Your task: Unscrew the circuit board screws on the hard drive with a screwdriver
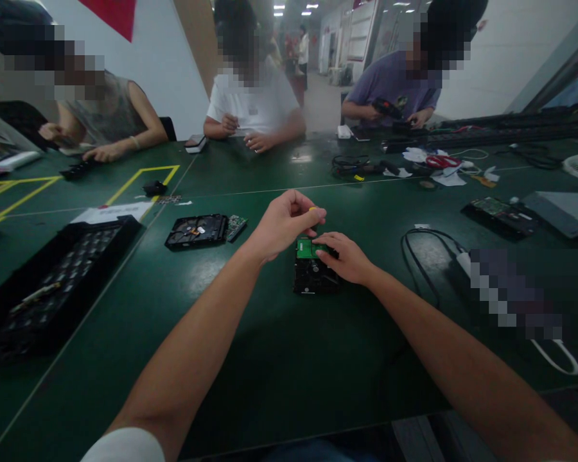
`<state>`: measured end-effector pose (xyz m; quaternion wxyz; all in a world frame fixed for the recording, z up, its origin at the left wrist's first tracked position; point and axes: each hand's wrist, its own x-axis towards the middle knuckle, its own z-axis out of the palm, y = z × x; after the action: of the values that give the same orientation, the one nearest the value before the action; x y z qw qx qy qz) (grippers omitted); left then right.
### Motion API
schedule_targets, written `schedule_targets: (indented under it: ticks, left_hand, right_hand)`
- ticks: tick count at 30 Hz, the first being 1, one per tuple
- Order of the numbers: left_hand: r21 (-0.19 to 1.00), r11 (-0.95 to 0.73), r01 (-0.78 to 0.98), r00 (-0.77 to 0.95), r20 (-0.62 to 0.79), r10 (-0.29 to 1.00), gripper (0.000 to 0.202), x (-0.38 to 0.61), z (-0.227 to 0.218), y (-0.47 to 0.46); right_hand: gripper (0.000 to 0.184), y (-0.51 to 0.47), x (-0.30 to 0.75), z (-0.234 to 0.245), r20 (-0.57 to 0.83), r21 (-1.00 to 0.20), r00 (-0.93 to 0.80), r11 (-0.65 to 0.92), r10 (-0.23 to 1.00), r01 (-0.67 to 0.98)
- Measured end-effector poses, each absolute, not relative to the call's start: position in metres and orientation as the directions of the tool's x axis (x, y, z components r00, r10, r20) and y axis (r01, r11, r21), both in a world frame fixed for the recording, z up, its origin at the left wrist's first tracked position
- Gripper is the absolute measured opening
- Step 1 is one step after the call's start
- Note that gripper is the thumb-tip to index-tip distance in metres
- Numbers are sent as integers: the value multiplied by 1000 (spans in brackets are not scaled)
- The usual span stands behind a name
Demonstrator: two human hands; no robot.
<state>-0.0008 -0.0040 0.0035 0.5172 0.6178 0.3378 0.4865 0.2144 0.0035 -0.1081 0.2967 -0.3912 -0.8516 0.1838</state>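
- left hand [289, 221] is hovering above the drive, centre of table; thumb & index are pinching a small yellow-topped tool [313, 210], other fingers are curling in; tool's lower end is hiding, can't tell if it's touching
- right hand [344, 256] is resting on the drive's right side; thumb & index are lying over the board w/ a narrow gap; can't tell how firmly they're gripping
- black drive [316, 277] is lying flat on the green table [270, 385], between the forearms; its green board [306, 249] is facing up at the far end, partly under the right hand's fingers
- 2nd drive [195, 232] is lying to the left, w/ a small loose board [236, 227] just beside its right edge
- big black tray [110, 240] is sitting far left of the hands, a thin strip [36, 295] lying in it; white sheet [118, 212] is lying by its far end
- right side: another drive [498, 216] is lying near a grey metal box [561, 208]; black cable [404, 247] is looping nearer the right forearm
- far side: 3 co-workers are sitting; the far right one, in a purple shirt [390, 83], is holding a dark tool [388, 107]
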Motion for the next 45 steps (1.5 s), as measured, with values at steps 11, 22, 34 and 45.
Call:
schedule_targets:
  ticks: [11,22,34,45]
  left_hand:
    - [971,-132,-200,387,202,900,18,-5,5,0]
    - [974,-167,-156,321,209,924,14,-1,6,-4]
    - [966,-91,-243,378,181,908,15,-3,5,-2]
    - [973,-219,-80,326,233,916,30,-1,-1,-3]
  right_hand:
    - [34,5,217,-110,371,-534,-526,639,765,553]
    - [33,5,215,-111,386,-552,-520,642,762,532]
    - [32,4,214,-110,399,-546,-511,645,762,535]
    - [33,5,214,-110,387,-543,-527,649,757,533]
